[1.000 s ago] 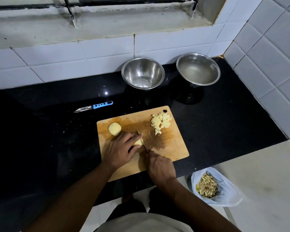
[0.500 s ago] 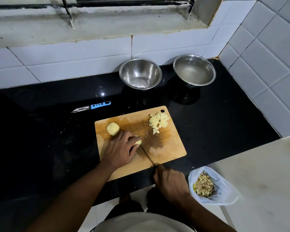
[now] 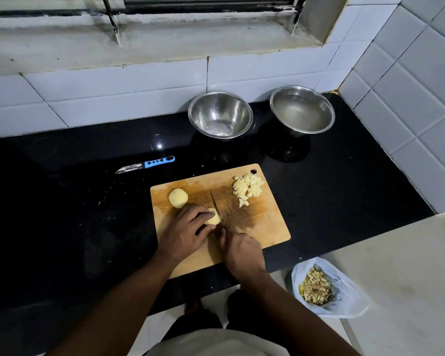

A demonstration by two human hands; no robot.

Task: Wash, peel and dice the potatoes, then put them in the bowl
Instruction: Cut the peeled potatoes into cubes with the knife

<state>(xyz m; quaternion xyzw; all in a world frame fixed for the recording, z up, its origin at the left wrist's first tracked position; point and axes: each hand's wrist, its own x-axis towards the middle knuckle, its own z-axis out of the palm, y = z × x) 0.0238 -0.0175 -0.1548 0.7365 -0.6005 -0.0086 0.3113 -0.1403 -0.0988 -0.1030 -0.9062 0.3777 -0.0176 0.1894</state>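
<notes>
Farthest left on the black counter (image 3: 62, 201) we see a peeler (image 3: 145, 164) with a blue handle, lying flat and apart from the wooden cutting board (image 3: 267, 227). On the board's left end sits a whole peeled potato (image 3: 178, 198). Just beside it, our left hand (image 3: 185, 233) curls its fingers over a potato piece (image 3: 213, 218), pinning it to the board. The blade of the knife (image 3: 217, 208) stands against the right face of that piece, its tip pointing away from us; our right hand (image 3: 242, 250) is wrapped tight around the handle, which the hand hides. On the board's far right corner lies a heap of diced potato (image 3: 248, 188).

Behind the board, against the tiled wall, stand two steel bowls. The nearer-left bowl (image 3: 220, 115) shows only its bare metal inside, with no potato in it. The right bowl (image 3: 302, 110) holds cloudy water. Below the counter edge at the right, a white plastic bag (image 3: 344, 296) lies open with a mound of pale scraps (image 3: 315, 289) inside it; we cannot tell just what they are.
</notes>
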